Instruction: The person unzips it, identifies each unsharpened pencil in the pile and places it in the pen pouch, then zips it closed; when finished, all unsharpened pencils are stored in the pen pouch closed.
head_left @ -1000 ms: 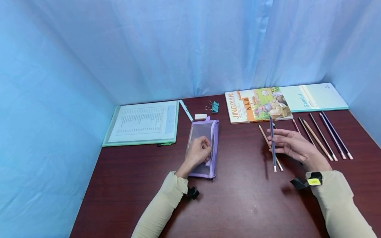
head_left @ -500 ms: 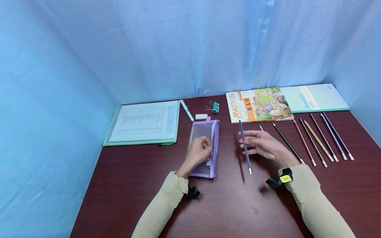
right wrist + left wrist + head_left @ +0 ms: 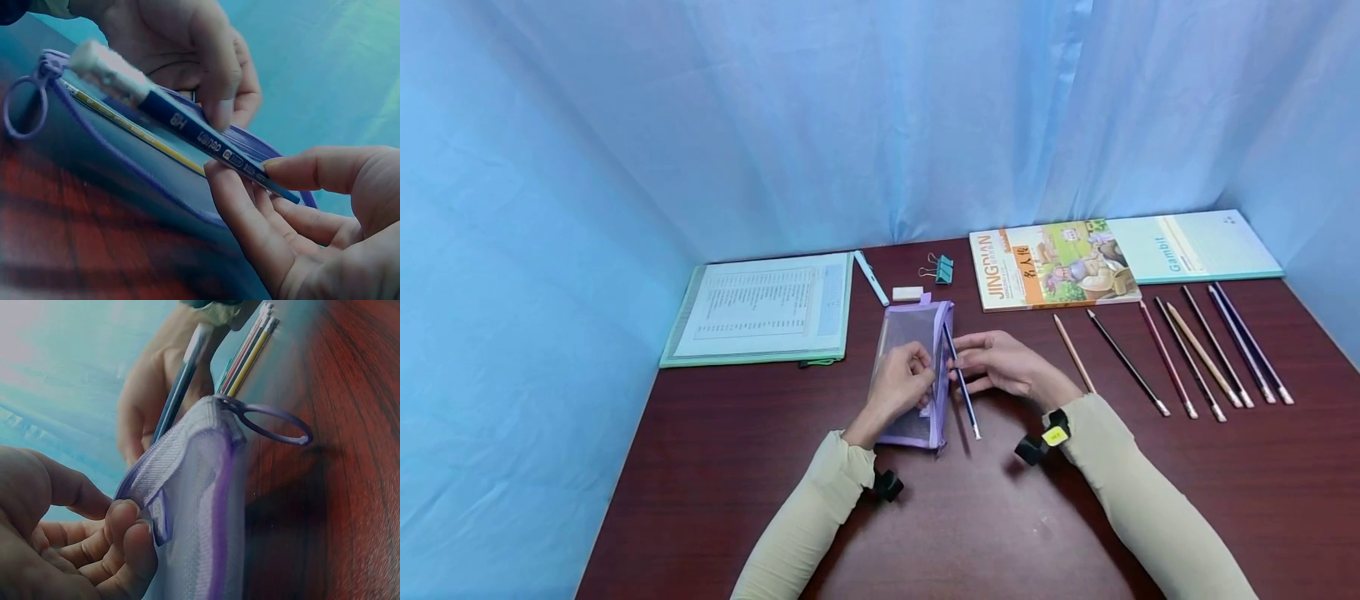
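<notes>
A purple mesh pencil case [image 3: 912,429] lies on the table with its zip side unzipped. My left hand [image 3: 904,377] pinches the edge of its opening between thumb and fingers, as the left wrist view shows up close. In my right hand [image 3: 1003,364] a dark blue pencil [image 3: 187,129] with a white eraser end is pinched between thumb and fingertips. The pencil's front end is at the case's opening; whether its tip is inside I cannot tell. Inside the case a yellow pencil [image 3: 134,129] shows in the right wrist view. A ring-shaped zip pull [image 3: 275,425] hangs at the case's near end.
Several pencils [image 3: 1168,358] lie in a row on the right. Behind them are a picture-covered book [image 3: 1060,265] and a pale green notebook [image 3: 1195,246]. A white eraser [image 3: 907,293], a teal binder clip [image 3: 943,269], a light blue pen [image 3: 871,278] and a document folder [image 3: 760,308] lie farther back.
My right hand has carried the dark blue pencil leftward from the pencil row to the pencil case. My left hand has stayed at the case's opening.
</notes>
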{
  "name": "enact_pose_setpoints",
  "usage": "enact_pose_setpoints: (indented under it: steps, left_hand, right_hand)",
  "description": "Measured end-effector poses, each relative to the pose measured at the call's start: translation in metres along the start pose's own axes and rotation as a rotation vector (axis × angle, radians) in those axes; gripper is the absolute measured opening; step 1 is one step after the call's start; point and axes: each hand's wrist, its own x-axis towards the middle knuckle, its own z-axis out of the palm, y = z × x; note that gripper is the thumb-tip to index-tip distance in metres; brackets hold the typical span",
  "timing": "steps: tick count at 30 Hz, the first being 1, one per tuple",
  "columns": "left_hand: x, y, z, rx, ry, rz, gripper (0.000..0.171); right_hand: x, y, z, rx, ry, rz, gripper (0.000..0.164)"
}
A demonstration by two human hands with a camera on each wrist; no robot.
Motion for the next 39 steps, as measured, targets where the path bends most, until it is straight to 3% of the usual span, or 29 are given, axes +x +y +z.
enact_pose_setpoints:
  steps: [9, 13, 21, 29, 39]
  left_hand:
    - [0.000, 0.005, 0.001, -0.007, -0.005, -0.002, 0.007]
    - [0.000, 0.005, 0.001, -0.012, -0.004, 0.004, 0.006]
    - [0.000, 0.005, 0.000, -0.019, -0.003, 0.005, 0.005]
    - [-0.001, 0.004, -0.001, -0.013, 0.009, 0.032, 0.006]
    - [-0.002, 0.002, -0.001, -0.005, 0.002, 0.040, 0.006]
  right_hand:
    - [0.018, -0.003, 0.029, -0.129, 0.254, -0.091, 0.058]
    - [0.015, -0.004, 0.039, -0.154, 0.284, -0.147, 0.055]
    - [0.000, -0.007, 0.040, -0.286, 0.336, -0.094, 0.050]
    - [-0.051, -0.014, -0.002, -0.444, 0.385, -0.172, 0.043]
    - [-0.125, -0.027, -0.088, -0.629, 0.596, -0.194, 0.046]
